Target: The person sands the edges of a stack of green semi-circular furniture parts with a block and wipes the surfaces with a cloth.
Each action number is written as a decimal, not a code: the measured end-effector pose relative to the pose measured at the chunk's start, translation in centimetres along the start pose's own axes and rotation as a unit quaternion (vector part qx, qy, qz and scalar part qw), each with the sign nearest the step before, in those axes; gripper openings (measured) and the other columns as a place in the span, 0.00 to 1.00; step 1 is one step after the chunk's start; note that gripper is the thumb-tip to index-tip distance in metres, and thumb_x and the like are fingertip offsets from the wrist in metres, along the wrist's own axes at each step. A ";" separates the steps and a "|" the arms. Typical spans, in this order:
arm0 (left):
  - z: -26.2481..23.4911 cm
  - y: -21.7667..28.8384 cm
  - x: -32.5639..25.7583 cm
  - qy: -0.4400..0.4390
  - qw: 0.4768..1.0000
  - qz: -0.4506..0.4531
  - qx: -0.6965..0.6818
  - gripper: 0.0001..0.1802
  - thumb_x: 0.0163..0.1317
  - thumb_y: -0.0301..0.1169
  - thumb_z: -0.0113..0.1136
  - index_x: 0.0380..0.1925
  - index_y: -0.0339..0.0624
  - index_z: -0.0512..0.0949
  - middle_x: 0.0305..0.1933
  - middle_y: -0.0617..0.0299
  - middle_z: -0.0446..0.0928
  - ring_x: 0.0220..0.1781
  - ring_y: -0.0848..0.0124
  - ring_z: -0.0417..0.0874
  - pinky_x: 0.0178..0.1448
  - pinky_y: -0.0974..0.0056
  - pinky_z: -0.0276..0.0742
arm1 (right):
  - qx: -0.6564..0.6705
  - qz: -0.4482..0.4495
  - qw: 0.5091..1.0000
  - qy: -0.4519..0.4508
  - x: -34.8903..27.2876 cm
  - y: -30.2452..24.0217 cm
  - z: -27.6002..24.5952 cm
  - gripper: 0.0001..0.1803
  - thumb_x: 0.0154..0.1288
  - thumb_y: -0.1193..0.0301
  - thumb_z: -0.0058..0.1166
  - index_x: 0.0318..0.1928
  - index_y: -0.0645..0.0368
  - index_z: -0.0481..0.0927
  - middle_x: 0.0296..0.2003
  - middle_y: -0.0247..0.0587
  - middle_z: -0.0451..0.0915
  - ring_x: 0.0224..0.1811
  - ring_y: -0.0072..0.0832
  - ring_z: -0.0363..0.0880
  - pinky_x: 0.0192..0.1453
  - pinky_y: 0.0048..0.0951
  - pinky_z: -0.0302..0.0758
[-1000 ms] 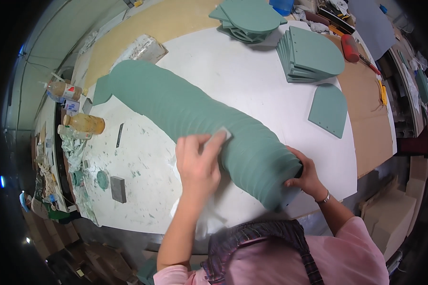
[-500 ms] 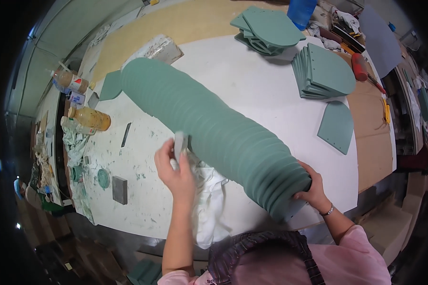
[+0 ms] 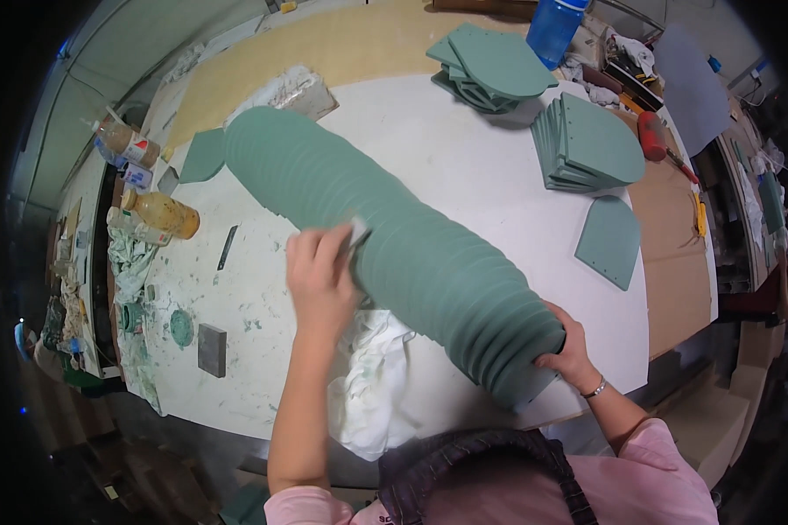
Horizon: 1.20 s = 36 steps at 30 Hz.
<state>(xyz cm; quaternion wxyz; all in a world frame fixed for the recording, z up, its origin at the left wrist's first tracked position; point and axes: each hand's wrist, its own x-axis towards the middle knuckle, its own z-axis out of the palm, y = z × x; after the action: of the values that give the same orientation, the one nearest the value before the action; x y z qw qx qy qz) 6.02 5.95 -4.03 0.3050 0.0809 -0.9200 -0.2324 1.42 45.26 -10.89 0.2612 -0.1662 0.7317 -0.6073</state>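
Matt green panel row [image 3: 416, 249] (bottle [image 3: 553, 35] glossy plastic)

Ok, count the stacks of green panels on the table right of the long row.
2, both right of the long green row: a far stack by the blue bottle, and a near stack between that one and the single flat panel. None seems hidden.

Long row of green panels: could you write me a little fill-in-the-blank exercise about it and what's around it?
The hand holding the small pale block at the row of green panels is the ____ one.
Of the row's near and far ends, the other hand holds the ____ one.
The tall bottle near the stacked panels is ____.
The crumpled cloth is mainly ____.

Missing words: left; near; blue; white.
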 end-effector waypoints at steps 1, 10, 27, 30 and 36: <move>-0.6 -0.7 -1.5 -0.006 1.000 -0.001 0.012 0.21 0.54 0.14 0.61 0.48 0.41 0.84 0.41 0.54 0.77 0.45 0.53 0.77 0.50 0.54 0.76 | -0.009 -0.005 1.000 0.004 0.0 0.1 0.0 0.56 0.43 0.55 0.81 0.71 0.69 0.70 0.60 0.52 0.83 0.64 0.39 0.81 0.72 0.36 0.72; 0.2 -0.1 -3.9 0.059 0.992 -0.101 -0.053 0.19 0.57 0.14 0.58 0.50 0.35 0.81 0.44 0.52 0.79 0.46 0.56 0.79 0.52 0.57 0.77 | 0.004 -0.003 1.000 0.007 0.0 -0.4 0.6 0.59 0.43 0.48 0.83 0.70 0.69 0.70 0.60 0.51 0.83 0.63 0.37 0.81 0.69 0.36 0.74; 0.7 -0.2 -11.4 0.142 0.636 -0.487 -0.582 0.24 0.72 0.18 0.56 0.67 0.31 0.67 0.60 0.53 0.79 0.57 0.68 0.81 0.59 0.66 0.78 | 0.027 0.002 1.000 0.006 -0.2 -0.4 0.7 0.50 0.48 0.58 0.79 0.68 0.70 0.72 0.57 0.47 0.83 0.59 0.32 0.81 0.67 0.34 0.75; -0.9 -2.4 -10.7 0.153 0.717 -0.453 -0.508 0.23 0.70 0.19 0.58 0.65 0.32 0.71 0.54 0.57 0.80 0.54 0.72 0.81 0.57 0.66 0.78 | 0.020 0.024 1.000 0.001 -0.4 -0.4 0.7 0.49 0.46 0.61 0.77 0.68 0.69 0.73 0.56 0.46 0.83 0.59 0.32 0.81 0.67 0.34 0.75; -7.0 -12.3 -9.7 0.225 0.874 -0.355 -0.243 0.15 0.63 0.20 0.65 0.49 0.38 0.79 0.43 0.66 0.78 0.44 0.77 0.78 0.51 0.71 0.74 | 0.012 0.033 0.999 0.028 -0.6 -0.8 0.5 0.51 0.41 0.56 0.76 0.65 0.71 0.74 0.54 0.46 0.84 0.57 0.35 0.82 0.66 0.35 0.75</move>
<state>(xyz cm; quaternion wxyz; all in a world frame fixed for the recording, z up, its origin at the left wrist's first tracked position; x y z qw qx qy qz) 18.01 -4.70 -10.06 0.4106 0.3757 -0.6504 -0.5170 2.16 45.03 -10.11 0.2622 -0.1216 0.7363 -0.6118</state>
